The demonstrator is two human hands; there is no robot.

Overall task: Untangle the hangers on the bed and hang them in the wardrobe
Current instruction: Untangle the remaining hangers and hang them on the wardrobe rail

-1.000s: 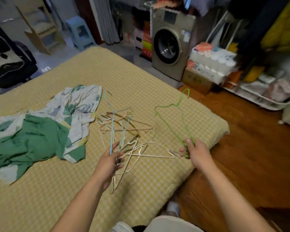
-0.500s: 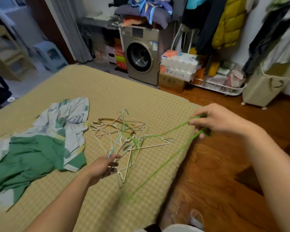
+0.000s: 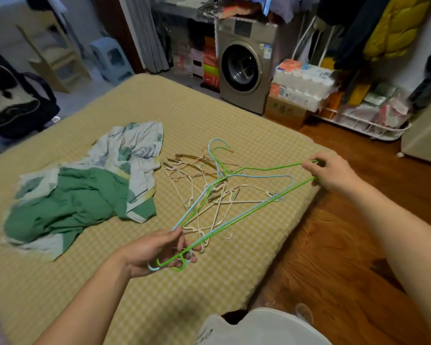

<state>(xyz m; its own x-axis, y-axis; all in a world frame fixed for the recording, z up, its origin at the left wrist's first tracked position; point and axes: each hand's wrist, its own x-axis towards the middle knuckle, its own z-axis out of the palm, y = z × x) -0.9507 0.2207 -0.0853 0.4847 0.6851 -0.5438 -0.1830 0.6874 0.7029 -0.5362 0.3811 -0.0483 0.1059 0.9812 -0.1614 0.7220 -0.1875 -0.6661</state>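
Pile of hangers (image 3: pixel 204 185) — overlaps too tangled to tell apart.

The bed (image 3: pixel 246 125), in yellow checked cover, bore crumpled green-and-white clothes (image 3: pixel 85 195) beside a tangle of hangers (image 3: pixel 204 190).

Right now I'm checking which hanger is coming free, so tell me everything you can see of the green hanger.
The green hanger is thin, wire-like, bright green and triangular. It is held stretched out above the bed. The right hand pinches one shoulder end; the left hand grips the other end together with the light blue hanger, which lies alongside it. Its hook curves up over the pale hanger pile.
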